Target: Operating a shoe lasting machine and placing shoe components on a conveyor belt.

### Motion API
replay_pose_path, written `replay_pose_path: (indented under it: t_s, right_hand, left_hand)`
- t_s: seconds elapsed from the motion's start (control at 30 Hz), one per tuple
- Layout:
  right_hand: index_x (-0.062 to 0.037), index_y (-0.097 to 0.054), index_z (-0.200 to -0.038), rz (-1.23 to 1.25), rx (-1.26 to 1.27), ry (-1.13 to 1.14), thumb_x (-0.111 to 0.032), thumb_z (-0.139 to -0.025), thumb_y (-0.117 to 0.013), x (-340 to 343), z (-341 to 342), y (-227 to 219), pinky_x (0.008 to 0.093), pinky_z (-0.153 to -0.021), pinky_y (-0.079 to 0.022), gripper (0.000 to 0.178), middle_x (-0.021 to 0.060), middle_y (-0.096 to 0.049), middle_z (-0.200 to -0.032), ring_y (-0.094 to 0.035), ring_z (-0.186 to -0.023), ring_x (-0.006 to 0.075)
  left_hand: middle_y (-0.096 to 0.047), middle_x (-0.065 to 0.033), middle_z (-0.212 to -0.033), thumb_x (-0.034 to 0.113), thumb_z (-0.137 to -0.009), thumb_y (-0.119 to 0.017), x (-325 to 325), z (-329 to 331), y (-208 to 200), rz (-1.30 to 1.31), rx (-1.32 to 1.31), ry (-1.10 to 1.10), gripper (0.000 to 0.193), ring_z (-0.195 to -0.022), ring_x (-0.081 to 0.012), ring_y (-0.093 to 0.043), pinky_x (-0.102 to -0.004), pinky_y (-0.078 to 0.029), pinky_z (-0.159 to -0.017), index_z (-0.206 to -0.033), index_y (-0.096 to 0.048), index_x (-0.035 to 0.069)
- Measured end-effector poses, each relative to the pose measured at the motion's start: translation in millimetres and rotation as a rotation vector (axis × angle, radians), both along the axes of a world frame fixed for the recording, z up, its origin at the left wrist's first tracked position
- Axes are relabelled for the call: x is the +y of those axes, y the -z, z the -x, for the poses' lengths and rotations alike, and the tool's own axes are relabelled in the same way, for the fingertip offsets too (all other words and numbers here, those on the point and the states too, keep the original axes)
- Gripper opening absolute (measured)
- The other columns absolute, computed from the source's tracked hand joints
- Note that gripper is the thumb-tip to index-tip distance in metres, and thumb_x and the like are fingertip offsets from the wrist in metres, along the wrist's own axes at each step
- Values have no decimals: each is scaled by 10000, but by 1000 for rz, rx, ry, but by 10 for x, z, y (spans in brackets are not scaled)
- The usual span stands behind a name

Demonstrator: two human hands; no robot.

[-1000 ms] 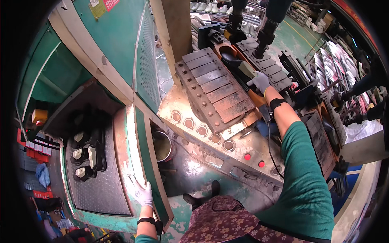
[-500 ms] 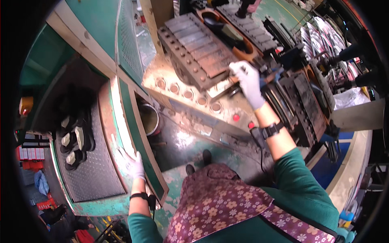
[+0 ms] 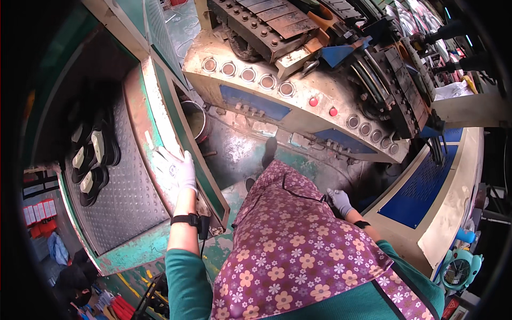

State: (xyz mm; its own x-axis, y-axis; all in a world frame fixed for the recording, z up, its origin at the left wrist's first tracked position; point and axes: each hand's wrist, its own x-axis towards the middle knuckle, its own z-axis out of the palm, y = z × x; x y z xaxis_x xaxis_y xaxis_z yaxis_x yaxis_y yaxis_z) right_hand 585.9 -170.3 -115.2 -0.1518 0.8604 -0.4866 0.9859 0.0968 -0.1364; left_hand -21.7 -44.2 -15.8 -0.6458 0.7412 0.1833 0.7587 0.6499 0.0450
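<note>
White knit covers both hands in the head view, and the left hand [image 3: 177, 169] is the one doing the touching: palm down, fingers spread wide, laid on the worn, brightly lit ledge [image 3: 160, 125] with nothing in its grip. That ledge runs up the left side, right along the edge of a studded metal bed [image 3: 130, 202].

On the bed, just beyond the ledge, sit the shoes [image 3: 99, 148], dark ones with pale pieces showing on top, bunched toward the shadowed end and well apart from those spread fingers!

Over to the right hand [image 3: 340, 201]: it's low, just beside the flowered apron [image 3: 298, 250], fingers loosely curled; whether anything is tucked inside, I cannot tell from here. Dark straps circle both wrists, green sleeves behind them.

Up top, the cream console [image 3: 326, 124] stretches across at a slant, with a row of round fittings [image 3: 248, 74], two red buttons [image 3: 313, 101] side by side, then another round row toward its right end. Above the first row looms a heavy block [image 3: 282, 22] with metal plates and bolts; blue panels mark the console's front.

A bucket [image 3: 195, 120] stands between ledge and console, partly hidden by the green frame. Down in the right corner, a turquoise fan [image 3: 460, 270], caged and close to the cream housing [image 3: 452, 194].
</note>
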Motion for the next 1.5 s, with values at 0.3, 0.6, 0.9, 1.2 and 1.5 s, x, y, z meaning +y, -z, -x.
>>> replay_pose_path:
  t_s: [0.3, 0.6, 0.9, 1.2, 1.5]
  right_hand:
    - [-74, -706, -933, 399, 129, 429, -427, -1024, -388, -100, 332, -415, 491, -831, -517, 484, 191, -707, -983, -670, -899, 407]
    - [-115, -717, -818, -186, 288, 412, -400, -1021, -453, 489, 20, -831, 414, -662, -513, 438, 107, -690, -728, -670, -679, 290]
    - [-34, -703, -933, -1265, 1037, 824, -195, -1001, -592, 2646, -1508, -2567, 226, -614, -426, 207, -24, -628, -784, -531, -681, 46]
    - [-42, -439, -1431, -842, 38, 634, -445, -772, -731, 4530, -3702, -2517, 418, -1109, -382, 826, 199, -510, -1419, -463, -1339, 351]
    - [-58, -531, -1336, -294, 55, 417, -490, -618, -837, 5504, -4152, -2541, 413, -1022, -463, 892, 188, -610, -1306, -570, -1227, 346]
  left_hand:
    - [-379, -250, -1507, 522, -820, -675, -162, 7, -238, -55, 31, 98, 890, -1393, -403, -363, -518, -286, -1146, -1487, -362, 22]
    - [-315, -232, -1559, 438, -829, -721, -52, -13, -88, 70, 20, 45, 902, -1413, -400, -336, -509, -280, -1154, -1526, -297, 51]
    - [-213, -233, -1594, 415, -795, -750, -124, 126, 52, 133, 105, 37, 1023, -1442, -431, -263, -531, -302, -1144, -1558, -180, 42]
    - [-577, -307, -1286, 349, -888, -596, 446, -2011, -1303, 146, -381, -184, 595, -1132, -413, -594, -448, -465, -976, -1309, -549, -69]
    - [-446, -291, -1455, 423, -842, -670, -80, -3136, 350, 320, -432, 402, 641, -1378, -414, -393, -448, -325, -1155, -1350, -564, 47]
